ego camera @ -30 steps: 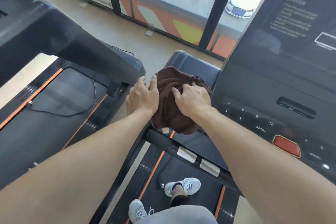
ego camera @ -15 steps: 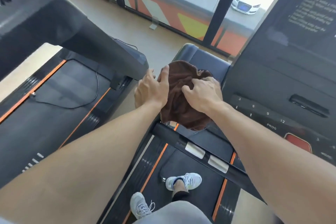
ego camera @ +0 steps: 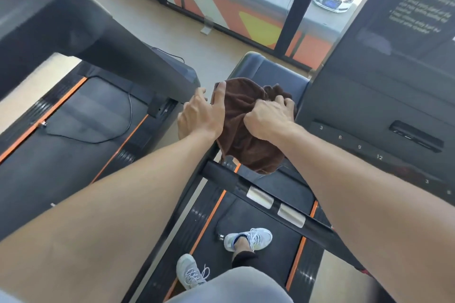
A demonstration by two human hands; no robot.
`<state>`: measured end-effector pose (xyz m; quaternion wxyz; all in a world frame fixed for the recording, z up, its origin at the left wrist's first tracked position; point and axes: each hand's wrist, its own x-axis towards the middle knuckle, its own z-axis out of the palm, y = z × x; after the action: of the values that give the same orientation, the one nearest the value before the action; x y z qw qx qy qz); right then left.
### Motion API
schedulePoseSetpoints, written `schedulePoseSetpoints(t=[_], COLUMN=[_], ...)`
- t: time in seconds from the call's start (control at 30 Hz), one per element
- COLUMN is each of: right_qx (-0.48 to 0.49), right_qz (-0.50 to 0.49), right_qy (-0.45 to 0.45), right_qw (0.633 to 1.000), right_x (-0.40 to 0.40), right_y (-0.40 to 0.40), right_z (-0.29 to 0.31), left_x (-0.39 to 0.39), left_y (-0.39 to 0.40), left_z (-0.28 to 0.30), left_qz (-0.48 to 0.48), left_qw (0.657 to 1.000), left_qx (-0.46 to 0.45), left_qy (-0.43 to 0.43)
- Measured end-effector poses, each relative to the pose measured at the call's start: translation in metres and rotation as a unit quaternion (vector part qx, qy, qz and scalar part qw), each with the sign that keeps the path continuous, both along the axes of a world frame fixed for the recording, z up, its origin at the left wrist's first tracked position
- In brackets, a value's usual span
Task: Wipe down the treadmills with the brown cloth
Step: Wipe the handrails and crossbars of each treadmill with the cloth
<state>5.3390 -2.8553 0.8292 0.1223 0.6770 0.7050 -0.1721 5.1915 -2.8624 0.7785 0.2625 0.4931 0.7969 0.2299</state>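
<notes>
The brown cloth is bunched up in front of me, just left of the black treadmill console. My left hand grips its left edge, thumb on top of the fabric. My right hand is clenched into the cloth from the right, knuckles up. The cloth's lower part hangs over the handlebar with its two silver sensor plates. I stand on this treadmill's belt, both white shoes visible below. What the cloth rests on underneath is hidden.
A second treadmill stands to the left, its dark upright arm reaching close to my left hand, a cable lying on its deck. Glass panels with orange graphics line the front wall; a white car is outside.
My view has shifted a little. Both hands stay on the cloth, and the right fingers have bunched the fabric more tightly.
</notes>
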Motion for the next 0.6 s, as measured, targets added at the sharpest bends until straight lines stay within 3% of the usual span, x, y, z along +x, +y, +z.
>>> schedulePoseSetpoints(t=[0.13,0.27,0.37,0.47,0.6], right_qx=[-0.007,-0.032,-0.063,-0.065,-0.007], right_qz=[0.041,0.140,0.110,0.031,0.035], right_qy=[0.062,-0.092,-0.148,-0.078,0.010], right_qw=[0.997,0.985,0.981,0.994,0.999], right_x=[0.029,0.029,0.017,0.004,0.008], right_y=[-0.009,-0.003,0.002,0.004,0.000], right_z=[0.018,0.025,0.012,0.002,-0.004], left_x=[0.003,0.002,0.001,0.000,0.002], left_y=[0.003,0.003,0.000,0.003,0.006], left_z=[0.000,0.003,0.003,0.000,0.001], left_qz=[-0.008,-0.014,-0.014,-0.009,-0.001], left_qw=[1.000,0.999,1.000,0.999,0.999], left_qx=[-0.023,-0.031,-0.022,-0.031,-0.040], left_qy=[0.011,0.016,0.012,0.019,0.033])
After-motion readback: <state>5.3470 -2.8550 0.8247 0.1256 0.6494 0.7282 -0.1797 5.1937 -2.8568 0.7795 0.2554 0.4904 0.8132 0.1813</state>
